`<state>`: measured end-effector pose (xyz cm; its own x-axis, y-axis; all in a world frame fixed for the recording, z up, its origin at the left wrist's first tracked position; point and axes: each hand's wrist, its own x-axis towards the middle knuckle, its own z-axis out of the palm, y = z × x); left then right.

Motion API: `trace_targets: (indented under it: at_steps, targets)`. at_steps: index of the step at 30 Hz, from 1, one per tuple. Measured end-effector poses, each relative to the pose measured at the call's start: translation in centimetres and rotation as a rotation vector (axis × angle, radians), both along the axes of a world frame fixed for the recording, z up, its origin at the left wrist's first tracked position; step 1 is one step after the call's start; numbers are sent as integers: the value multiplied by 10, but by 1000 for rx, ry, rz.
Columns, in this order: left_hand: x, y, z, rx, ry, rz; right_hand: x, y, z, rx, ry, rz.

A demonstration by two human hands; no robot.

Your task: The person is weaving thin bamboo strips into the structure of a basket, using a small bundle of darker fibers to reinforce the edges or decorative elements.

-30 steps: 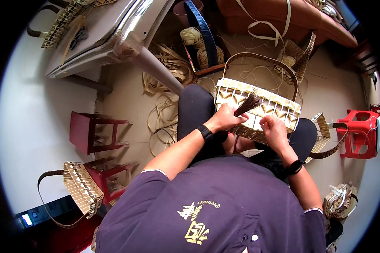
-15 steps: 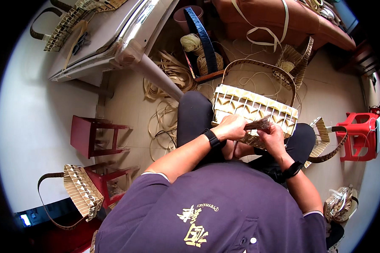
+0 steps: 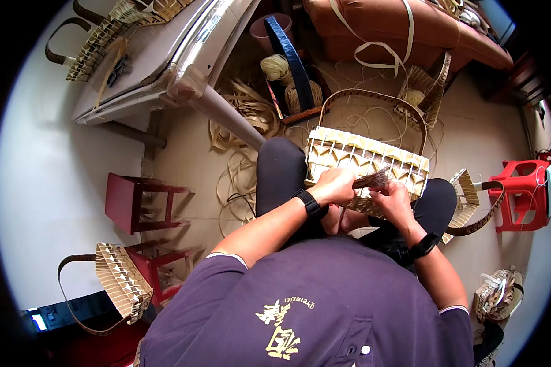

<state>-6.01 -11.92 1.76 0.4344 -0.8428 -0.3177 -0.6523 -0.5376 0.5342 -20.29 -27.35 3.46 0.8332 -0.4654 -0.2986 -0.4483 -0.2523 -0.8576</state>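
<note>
A woven basket of pale strips, with a tall dark arched handle, rests at my knees, its patterned side facing up. My left hand is closed around a small bundle of dark brown fibres, which fans out to the right over the basket's near side. At the bundle's right end my right hand is closed, its fingertips pinched together. Whether a strand or part of the basket lies between those fingertips is too small to make out. Both hands cover part of the basket's near edge.
Coils of flat strips lie on the floor beside a handled box with balls of cord. A grey table stands at the left, red stools below it. Another handled basket sits by my right knee, near a red plastic stool.
The fibre bundle is fanned out wider at its right end. Both hands stay in nearly the same place on the basket, and my view has shifted slightly.
</note>
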Motion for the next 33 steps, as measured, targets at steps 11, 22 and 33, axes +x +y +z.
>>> trace_targets:
  at_steps: [11, 22, 33]
  targets:
    - [0, 7, -8, -135, 17, 39, 7, 4, 25, -83, 105, 121]
    - [-23, 7, -7, -400, -20, 219, 8, 5, 18, 49, 71, 91]
    - [-14, 18, -6, -285, 627, 362, -13, 7, 7, -259, -307, 253]
